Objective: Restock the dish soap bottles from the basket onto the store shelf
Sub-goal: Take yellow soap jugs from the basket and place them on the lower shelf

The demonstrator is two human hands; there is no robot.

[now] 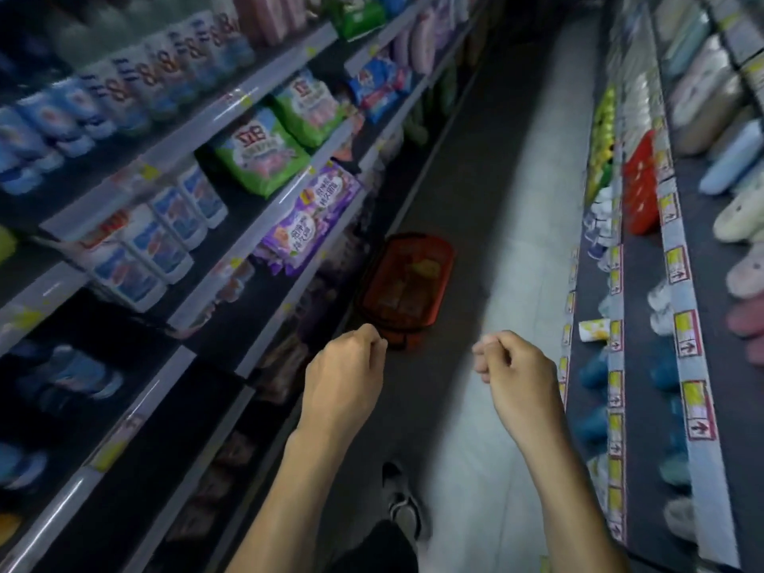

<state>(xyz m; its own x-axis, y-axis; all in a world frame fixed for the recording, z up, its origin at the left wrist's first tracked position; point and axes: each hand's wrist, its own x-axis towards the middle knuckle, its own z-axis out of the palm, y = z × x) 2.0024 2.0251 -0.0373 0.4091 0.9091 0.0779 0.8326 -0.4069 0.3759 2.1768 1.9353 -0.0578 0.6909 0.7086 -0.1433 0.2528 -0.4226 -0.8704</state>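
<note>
A red mesh basket [407, 279] stands on the aisle floor against the base of the left shelving, with something yellow and blurred inside it. My left hand [345, 368] hovers in the air just short of the basket, fingers curled and holding nothing. My right hand [510, 363] hangs to the right at the same height, fingers also curled and empty. White and blue bottles [165, 237] stand in rows on the left store shelf [264, 200]. Whether they are dish soap is too blurred to read.
Green and purple bagged packs [264, 157] fill the left shelves further along. The right shelving [616, 283] carries slippers, small bottles and a red crate [641, 184]. The narrow aisle floor [521, 225] runs between them. My shoe [403, 506] shows at the bottom.
</note>
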